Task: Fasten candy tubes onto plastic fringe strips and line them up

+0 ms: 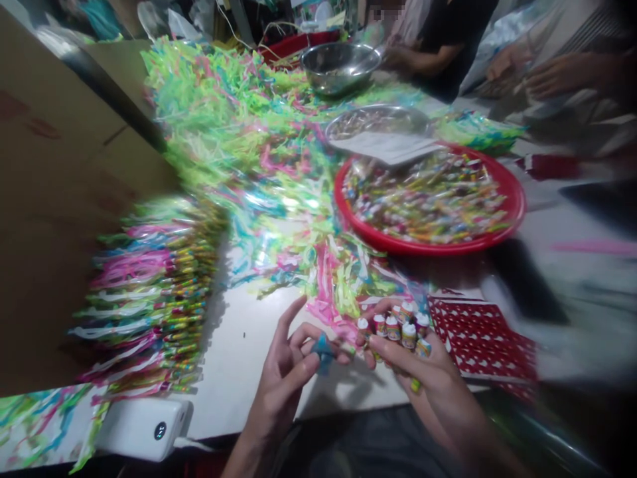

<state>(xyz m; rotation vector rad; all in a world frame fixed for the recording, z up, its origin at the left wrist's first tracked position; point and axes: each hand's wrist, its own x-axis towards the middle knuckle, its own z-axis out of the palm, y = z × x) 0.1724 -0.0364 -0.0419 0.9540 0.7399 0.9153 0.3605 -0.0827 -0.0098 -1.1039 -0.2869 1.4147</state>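
Note:
Between thumb and fingers, my left hand (286,368) pinches a small translucent blue piece (323,353), blurred so its kind is unclear. My right hand (430,368) is closed round several tiny cup-shaped trinkets (393,327) with white tops and colourful sides. A pink strap (326,285) from the loose pile lies just beyond both hands, its near end close to the fingers of my right hand. Dark red sheets with a white pattern (478,342) lie right of my right hand.
A red basin (515,216) full of small colourful pieces stands at the back right, metal bowls (343,83) beyond it. Colourful plastic straps (213,113) are heaped behind. Neat strap bundles (164,285), a cardboard box (64,232) and a white power bank (142,428) are left. Co-workers' hands (557,76) show far right.

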